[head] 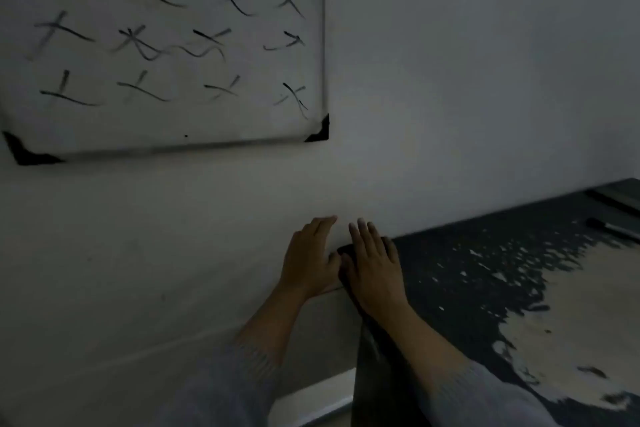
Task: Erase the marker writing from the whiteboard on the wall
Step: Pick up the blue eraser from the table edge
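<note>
Grey sleeves (242,367) lead to both hands at the desk (485,270) corner: left hand (309,258) flat and released against the wall, right hand (375,265) spread over a dark cloth (389,244). The marked whiteboard (207,114) hangs up left, bare wall between.

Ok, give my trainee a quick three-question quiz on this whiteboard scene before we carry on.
1. True or false: the whiteboard is already wiped clean.
2. Where does the right hand rest?
A. on the board
B. on a dark cloth at the table corner
C. in the air
3. Fill in: a marker-like pen lies at the table's far ____ edge.

Key:
1. False; rows of black marker crosses remain.
2. B; the left hand lies flat beside it, against the wall.
3. right
</note>
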